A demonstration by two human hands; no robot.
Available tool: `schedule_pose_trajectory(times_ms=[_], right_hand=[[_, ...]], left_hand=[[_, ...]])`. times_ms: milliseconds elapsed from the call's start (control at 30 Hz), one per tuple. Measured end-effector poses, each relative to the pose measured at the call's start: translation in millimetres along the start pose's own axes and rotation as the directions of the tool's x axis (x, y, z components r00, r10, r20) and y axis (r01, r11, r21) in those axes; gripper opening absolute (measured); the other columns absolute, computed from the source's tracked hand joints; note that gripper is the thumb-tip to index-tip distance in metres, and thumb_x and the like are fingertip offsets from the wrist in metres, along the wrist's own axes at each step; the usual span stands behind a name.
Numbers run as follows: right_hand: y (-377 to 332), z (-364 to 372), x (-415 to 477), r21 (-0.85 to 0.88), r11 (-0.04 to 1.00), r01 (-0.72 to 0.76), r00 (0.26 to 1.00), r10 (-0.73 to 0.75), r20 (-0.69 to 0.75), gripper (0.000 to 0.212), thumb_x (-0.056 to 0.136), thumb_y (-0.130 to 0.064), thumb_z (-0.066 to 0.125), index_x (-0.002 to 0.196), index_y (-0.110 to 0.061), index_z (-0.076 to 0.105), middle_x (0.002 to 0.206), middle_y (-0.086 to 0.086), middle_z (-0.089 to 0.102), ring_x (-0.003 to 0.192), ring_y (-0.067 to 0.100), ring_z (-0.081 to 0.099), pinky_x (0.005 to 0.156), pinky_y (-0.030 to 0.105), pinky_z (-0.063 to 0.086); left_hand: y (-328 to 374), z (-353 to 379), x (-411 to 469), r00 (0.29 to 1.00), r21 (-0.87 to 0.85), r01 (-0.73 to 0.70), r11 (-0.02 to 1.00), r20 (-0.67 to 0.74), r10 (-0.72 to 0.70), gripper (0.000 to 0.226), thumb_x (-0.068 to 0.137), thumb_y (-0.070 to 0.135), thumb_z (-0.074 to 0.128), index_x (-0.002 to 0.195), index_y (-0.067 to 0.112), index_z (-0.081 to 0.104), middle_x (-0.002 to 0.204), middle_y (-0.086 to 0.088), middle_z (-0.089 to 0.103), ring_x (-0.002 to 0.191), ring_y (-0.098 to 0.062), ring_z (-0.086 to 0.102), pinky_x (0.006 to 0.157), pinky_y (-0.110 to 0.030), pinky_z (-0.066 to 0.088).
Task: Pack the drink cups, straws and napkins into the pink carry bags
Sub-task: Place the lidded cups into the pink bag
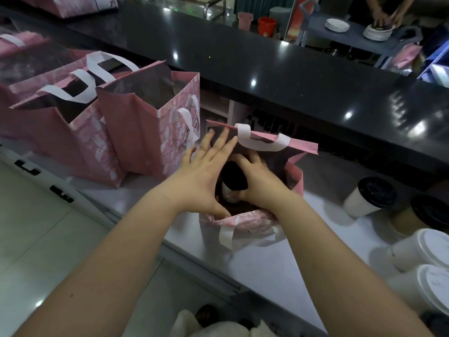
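Note:
A pink carry bag (297,177) with white handles stands open on the white counter in front of me. Inside it is a white drink cup with a black lid (233,177). My right hand (260,181) reaches into the bag and grips that cup by its lid and side. My left hand (206,171) lies flat with straight fingers against the bag's left wall, thumb at the near rim. Several more lidded cups stand at the right: one white with a black lid (369,197), one brown (422,216), two white-lidded (422,254).
Three other open pink bags (136,132) stand in a row to the left on the white counter (267,263). A raised black bar top (267,76) runs behind. Beyond it, a person handles stacked white plates (376,32) on a cart.

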State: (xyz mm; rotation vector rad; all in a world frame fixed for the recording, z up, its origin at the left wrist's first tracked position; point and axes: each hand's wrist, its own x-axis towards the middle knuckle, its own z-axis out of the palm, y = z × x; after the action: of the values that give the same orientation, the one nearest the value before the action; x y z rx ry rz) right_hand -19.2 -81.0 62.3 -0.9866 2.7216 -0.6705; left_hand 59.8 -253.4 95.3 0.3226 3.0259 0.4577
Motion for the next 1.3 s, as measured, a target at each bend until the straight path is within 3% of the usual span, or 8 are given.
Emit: schedule_pose_trajectory(times_ms=[200, 500, 600, 733, 900, 1033, 1167, 1300], right_hand=[[2, 13, 6, 0.124, 0.992, -0.017, 1.0, 0.016, 0.011, 0.085, 0.071, -0.033, 0.082, 0.141, -0.033, 0.033, 0.148, 0.005, 0.029, 0.135, 0.029, 0.031, 0.108, 0.042, 0.039], [2, 25, -5, -0.179, 0.983, 0.025, 0.988, 0.003, 0.152, 0.085, 0.076, -0.048, 0.075, 0.146, -0.038, 0.027, 0.149, 0.003, 0.016, 0.136, 0.032, 0.02, 0.11, 0.049, 0.035], [7, 38, -14, -0.224, 0.974, 0.006, 0.971, 0.048, 0.235, 0.081, 0.084, -0.057, 0.062, 0.149, -0.044, 0.015, 0.159, -0.006, -0.002, 0.144, 0.024, -0.001, 0.113, 0.052, 0.021], [16, 51, -13, -0.293, 0.955, 0.036, 0.975, 0.031, 0.22, 0.064, 0.098, -0.058, 0.031, 0.151, -0.046, -0.001, 0.161, -0.01, -0.021, 0.147, 0.025, -0.021, 0.118, 0.052, -0.007], [21, 57, -6, -0.322, 0.947, -0.014, 0.965, 0.097, 0.245, 0.063, 0.098, -0.06, 0.024, 0.149, -0.048, -0.011, 0.158, -0.013, -0.027, 0.145, 0.023, -0.027, 0.117, 0.053, -0.012], [16, 42, 2, -0.35, 0.937, -0.006, 0.915, 0.146, 0.375, 0.067, 0.097, -0.062, 0.026, 0.147, -0.05, -0.018, 0.155, -0.013, -0.034, 0.144, 0.024, -0.031, 0.117, 0.053, -0.013], [5, 0, 4, -0.247, 0.969, -0.002, 0.914, 0.102, 0.394, 0.077, 0.094, -0.062, 0.04, 0.146, -0.053, -0.015, 0.159, -0.016, -0.022, 0.148, 0.021, -0.018, 0.12, 0.051, -0.001], [-4, -52, -6, -0.094, 0.995, -0.022, 0.966, 0.045, 0.255, 0.078, 0.09, -0.05, 0.059, 0.148, -0.053, 0.007, 0.16, -0.009, 0.023, 0.143, 0.02, 0.028, 0.113, 0.043, 0.033]], left_hand=[[-3, 3, 2, 1.0, 0.029, 0.008, 1.0, -0.005, -0.008, 0.149, 0.052, 0.067, 0.081, 0.144, 0.04, -0.033, 0.146, 0.019, -0.047, 0.136, -0.009, -0.043, 0.117, -0.05, -0.014], [-7, 4, 0, 0.999, -0.029, 0.041, 0.999, -0.013, -0.041, 0.151, 0.044, 0.078, 0.072, 0.15, 0.033, -0.026, 0.15, 0.016, -0.043, 0.138, -0.01, -0.041, 0.118, -0.057, -0.006], [-8, 4, -1, 0.998, -0.043, 0.055, 0.998, -0.033, -0.056, 0.149, 0.043, 0.082, 0.066, 0.152, 0.03, -0.022, 0.155, 0.009, -0.038, 0.139, -0.011, -0.04, 0.119, -0.057, -0.004], [-7, 6, -1, 0.997, -0.06, 0.053, 0.997, -0.057, -0.057, 0.15, 0.042, 0.083, 0.066, 0.153, 0.029, -0.02, 0.156, 0.008, -0.037, 0.139, -0.011, -0.039, 0.119, -0.056, -0.004], [-8, 9, -1, 0.995, -0.07, 0.046, 0.996, -0.088, -0.052, 0.151, 0.044, 0.079, 0.072, 0.153, 0.029, -0.02, 0.156, 0.008, -0.036, 0.139, -0.011, -0.04, 0.116, -0.051, -0.007], [-6, 8, 1, 0.993, -0.095, 0.023, 0.995, -0.111, -0.033, 0.139, 0.052, 0.083, 0.065, 0.154, 0.031, -0.014, 0.158, 0.011, -0.031, 0.141, -0.009, -0.035, 0.12, -0.055, -0.005], [-1, 1, 2, 0.974, -0.109, 0.04, 0.993, -0.218, -0.063, 0.111, 0.072, 0.08, 0.05, 0.157, 0.023, 0.009, 0.165, 0.002, -0.003, 0.149, -0.013, -0.018, 0.122, -0.051, 0.003], [8, -11, 3, 0.912, 0.05, 0.077, 0.996, -0.407, -0.05, 0.073, 0.085, 0.053, 0.063, 0.145, 0.014, 0.045, 0.149, -0.006, 0.043, 0.146, -0.027, 0.025, 0.115, -0.049, 0.027]])
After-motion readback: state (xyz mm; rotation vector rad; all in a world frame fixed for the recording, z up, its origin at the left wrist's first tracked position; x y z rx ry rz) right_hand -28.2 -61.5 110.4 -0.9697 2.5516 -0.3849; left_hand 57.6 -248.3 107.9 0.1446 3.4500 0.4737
